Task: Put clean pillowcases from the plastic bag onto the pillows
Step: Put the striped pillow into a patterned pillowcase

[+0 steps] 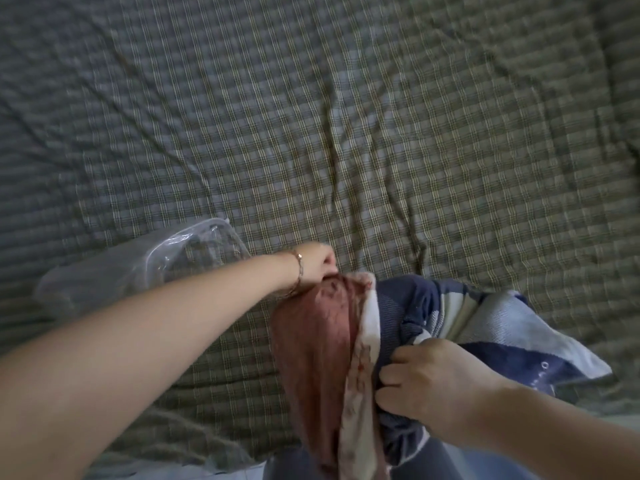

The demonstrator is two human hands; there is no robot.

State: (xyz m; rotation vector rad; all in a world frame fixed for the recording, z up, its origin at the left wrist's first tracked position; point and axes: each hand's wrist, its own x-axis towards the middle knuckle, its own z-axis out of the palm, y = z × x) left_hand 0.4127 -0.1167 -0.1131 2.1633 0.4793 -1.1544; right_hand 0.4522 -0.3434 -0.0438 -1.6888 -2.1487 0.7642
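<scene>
Plastic bag lies on the bed at the left, clear and crumpled, with dark checked fabric showing inside. It sits just beyond the left forearm and well apart from the right hand.

Moving right, the left hand, with a bracelet at the wrist, reaches across to the far end of a red cloth. It pinches the top edge, fingers curled down over the fabric. The red cloth runs lengthwise from that grip toward the near edge of the view, with a white flowered strip along its right side.

Touching that strip on the right is a blue striped cloth, bunched and spread to the right over the bed. The right hand grips a fold of it beside the strip, about halfway along the red cloth, fingers curled tight.

Both hands are thus clamped on fabric, the left at the far end and the right nearer the body. The picture is blurred, and I cannot tell whether the red cloth is a pillow or a case. I judge that the blue striped cloth is the case being worked along the red piece, so the next pull would run along that far-to-near line.
</scene>
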